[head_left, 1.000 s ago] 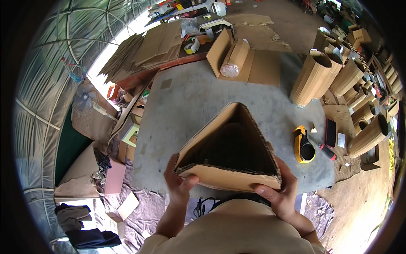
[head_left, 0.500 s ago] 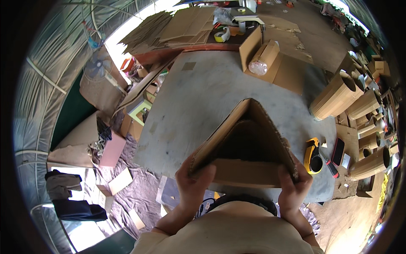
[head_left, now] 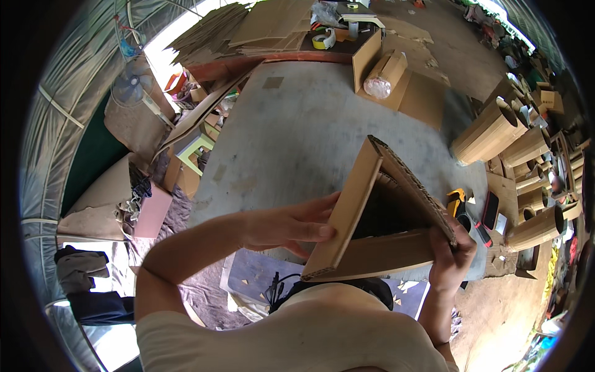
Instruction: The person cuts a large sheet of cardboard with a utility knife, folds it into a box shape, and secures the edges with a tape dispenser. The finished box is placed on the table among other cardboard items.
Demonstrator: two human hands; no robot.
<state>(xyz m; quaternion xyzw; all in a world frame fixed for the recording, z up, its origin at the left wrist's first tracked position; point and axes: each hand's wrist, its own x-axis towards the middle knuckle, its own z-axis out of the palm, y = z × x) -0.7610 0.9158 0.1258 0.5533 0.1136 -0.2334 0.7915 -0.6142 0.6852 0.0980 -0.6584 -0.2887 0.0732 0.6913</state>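
I hold a triangular corrugated cardboard tube (head_left: 356, 204) upright in front of my chest, its open end facing me and dark inside. My left hand (head_left: 291, 224) lies flat against its left wall, thumb on the outer face. My right hand (head_left: 454, 251) grips the lower right corner, fingers wrapped over the edge. The tube hangs above the near edge of a grey concrete slab (head_left: 297, 136).
Several rolled cardboard tubes (head_left: 489, 133) stand at the right. A yellow tool (head_left: 457, 203) and a red-black device (head_left: 491, 211) lie by the slab's right edge. A flat box with a wrapped roll (head_left: 385, 73) sits at the back, stacked cardboard sheets (head_left: 248, 28) behind, a fan (head_left: 128, 90) at the left.
The cardboard tube has turned and tilted, its left wall now facing me edge-on. My left hand has slid up onto that wall. The view has swung left.
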